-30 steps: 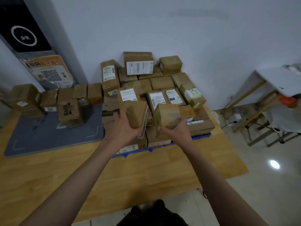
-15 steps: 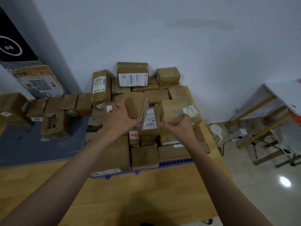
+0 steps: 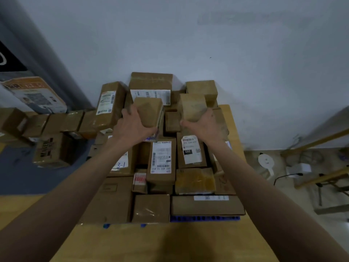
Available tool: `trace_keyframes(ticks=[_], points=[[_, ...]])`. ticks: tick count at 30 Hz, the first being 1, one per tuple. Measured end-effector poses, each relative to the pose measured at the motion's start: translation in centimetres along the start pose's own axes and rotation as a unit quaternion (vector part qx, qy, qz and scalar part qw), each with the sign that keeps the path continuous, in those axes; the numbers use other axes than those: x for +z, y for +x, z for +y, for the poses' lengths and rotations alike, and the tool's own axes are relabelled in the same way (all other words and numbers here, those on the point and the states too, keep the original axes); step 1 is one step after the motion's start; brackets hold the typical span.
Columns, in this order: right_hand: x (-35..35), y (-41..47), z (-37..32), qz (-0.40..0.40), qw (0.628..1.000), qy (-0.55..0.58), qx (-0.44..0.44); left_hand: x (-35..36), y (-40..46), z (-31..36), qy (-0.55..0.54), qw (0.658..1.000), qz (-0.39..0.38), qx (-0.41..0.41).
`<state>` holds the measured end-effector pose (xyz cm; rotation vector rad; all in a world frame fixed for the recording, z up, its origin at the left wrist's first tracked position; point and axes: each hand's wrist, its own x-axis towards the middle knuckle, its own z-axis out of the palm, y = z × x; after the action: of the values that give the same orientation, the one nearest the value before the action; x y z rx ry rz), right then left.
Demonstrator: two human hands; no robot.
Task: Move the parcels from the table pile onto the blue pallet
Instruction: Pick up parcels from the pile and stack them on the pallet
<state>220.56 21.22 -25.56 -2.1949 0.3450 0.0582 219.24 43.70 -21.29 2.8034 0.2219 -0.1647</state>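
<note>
Head view: parcel label (image 3: 191,151) reads "032"; each hand grips a box

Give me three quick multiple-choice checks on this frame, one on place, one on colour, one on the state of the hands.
1. Where are the two hand-held brown cardboard parcels?
A. Over the rear part of the stack on the pallet
B. On the floor
C. On the grey mat

2. What colour is the plastic pallet edge under the front boxes?
A. Red
B. Blue
C. Green

3. What are the hands doing?
A. Both hang free of any box
B. Only the left one holds a box
C. Each grips a parcel

Answers: 1 A, the left parcel and right parcel are held up over the stack's rear boxes. 2 B, the blue pallet shows beneath the front row. 3 C, the left hand and right hand each curl round a parcel.
</note>
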Motion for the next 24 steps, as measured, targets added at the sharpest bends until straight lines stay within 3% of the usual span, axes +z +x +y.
trace_keyframes(ticks=[10, 24], points=[[4.2, 12.9, -5.6, 0.017, 1.0, 0.004, 0.018, 0.0, 8.2, -1.4, -0.007, 0.999, 0.014, -0.03], [8.4, 17.6, -6.0, 0.023, 0.998, -0.056, -0.001, 3.2, 11.2, -2.7, 0.011, 1.0, -0.022, -0.017]])
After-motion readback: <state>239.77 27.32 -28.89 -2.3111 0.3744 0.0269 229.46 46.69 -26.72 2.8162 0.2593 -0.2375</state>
